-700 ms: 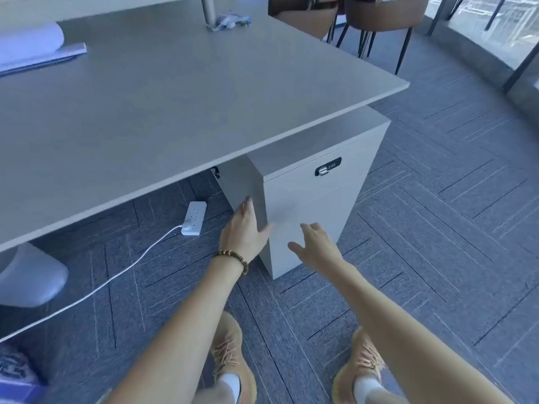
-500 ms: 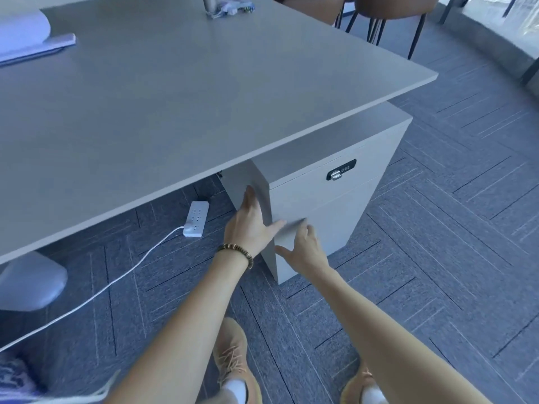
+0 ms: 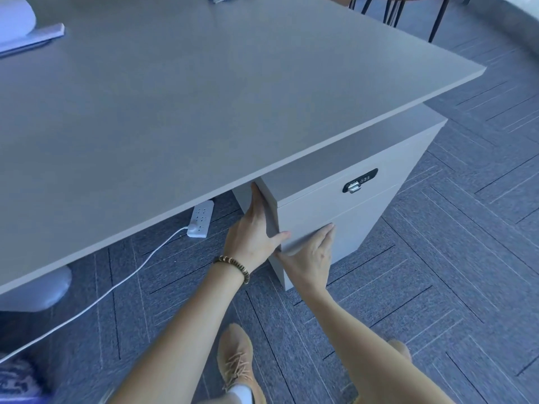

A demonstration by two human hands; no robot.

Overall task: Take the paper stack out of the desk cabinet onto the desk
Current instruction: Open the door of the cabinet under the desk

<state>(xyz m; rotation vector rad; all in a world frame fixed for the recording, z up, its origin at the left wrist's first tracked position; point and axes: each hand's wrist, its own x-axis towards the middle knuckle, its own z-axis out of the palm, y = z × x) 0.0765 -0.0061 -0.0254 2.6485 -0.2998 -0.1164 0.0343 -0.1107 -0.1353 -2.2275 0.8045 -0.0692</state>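
Note:
A pale grey desk cabinet stands under the right end of the large grey desk. Its drawers are closed, and the upper front carries a black lock panel. No paper stack shows; the cabinet's inside is hidden. My left hand lies flat against the cabinet's left side, thumb hooked round the front corner. My right hand presses flat on the lower drawer front, its fingertips along the gap between the drawers. Neither hand holds anything.
A white power strip with its cable lies on the carpet under the desk, left of the cabinet. A rounded white base sits at the far left. Papers lie on the desk's far left. Chair legs stand behind.
Both hands have come forward onto the cabinet. The left slid up its side to the corner, and the right went from hovering to pressing on the lower drawer front. My view moved closer.

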